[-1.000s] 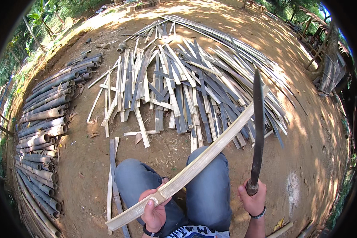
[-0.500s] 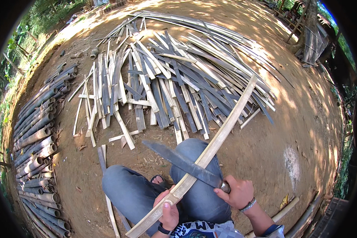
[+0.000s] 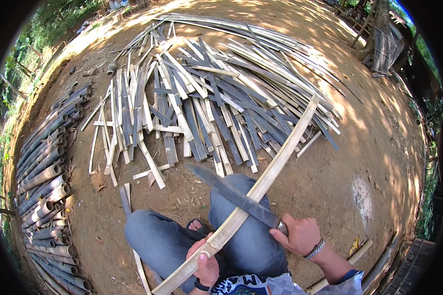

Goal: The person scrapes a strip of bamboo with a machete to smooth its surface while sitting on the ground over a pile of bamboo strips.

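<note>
A long pale bamboo strip (image 3: 268,179) slants from my lap up and away to the right, across my thigh. My left hand (image 3: 203,263) is wrapped round its lower part, thumb on top. In my right hand (image 3: 300,235) is the handle of a machete (image 3: 238,197), fingers closed about it. The dark, wide blade lies across the upper face of the strip, over my right knee, its tip pointing to the far left. The tip is slightly blurred.
Ahead on the bare dirt spreads a big pile of split bamboo strips (image 3: 197,98), pale and dark faces mixed. Uncut bamboo poles (image 3: 47,172) are stacked along the left. More poles (image 3: 352,263) lie at the lower right. A tree trunk (image 3: 379,34) stands at the far right.
The machete has slid along the strip a little, toward my right and slightly farther off, with my right hand moving right. My left hand keeps its hold, nearly unmoved.
</note>
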The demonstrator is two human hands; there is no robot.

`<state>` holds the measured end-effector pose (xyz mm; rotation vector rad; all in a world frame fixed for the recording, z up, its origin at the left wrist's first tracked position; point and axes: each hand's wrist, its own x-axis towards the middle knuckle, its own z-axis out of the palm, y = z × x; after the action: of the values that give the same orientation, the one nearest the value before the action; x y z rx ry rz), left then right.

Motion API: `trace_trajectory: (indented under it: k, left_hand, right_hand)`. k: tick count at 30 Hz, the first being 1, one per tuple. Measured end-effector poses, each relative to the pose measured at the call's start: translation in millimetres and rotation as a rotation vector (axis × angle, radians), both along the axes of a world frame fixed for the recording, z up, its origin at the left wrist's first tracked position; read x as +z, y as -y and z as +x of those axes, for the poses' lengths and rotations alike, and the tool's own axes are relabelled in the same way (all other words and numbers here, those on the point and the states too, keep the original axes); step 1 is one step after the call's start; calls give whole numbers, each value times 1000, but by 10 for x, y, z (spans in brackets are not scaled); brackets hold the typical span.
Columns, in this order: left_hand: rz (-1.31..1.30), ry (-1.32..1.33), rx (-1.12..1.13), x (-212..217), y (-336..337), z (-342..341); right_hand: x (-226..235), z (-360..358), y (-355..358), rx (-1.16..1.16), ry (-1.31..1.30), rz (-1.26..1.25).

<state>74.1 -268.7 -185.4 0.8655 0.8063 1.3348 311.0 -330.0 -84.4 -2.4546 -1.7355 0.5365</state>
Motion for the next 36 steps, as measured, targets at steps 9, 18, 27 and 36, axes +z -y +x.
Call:
trace_trajectory:
  k: [9, 18, 27, 36]
  left_hand:
    - [115, -57, -48, -103, -3, -59]
    - [101, -20, -85, -81, -19, -62]
    - [-68, 22, -55, -92, 11, -55]
    - [-41, 34, -120, -104, 16, -63]
  right_hand:
    - [-43, 42, -20, -59, 3, 32]
    - [-160, 234, -89, -167, 45, 148]
    - [-39, 216, -59, -119, -1, 70]
    - [76, -129, 155, 57, -83, 3]
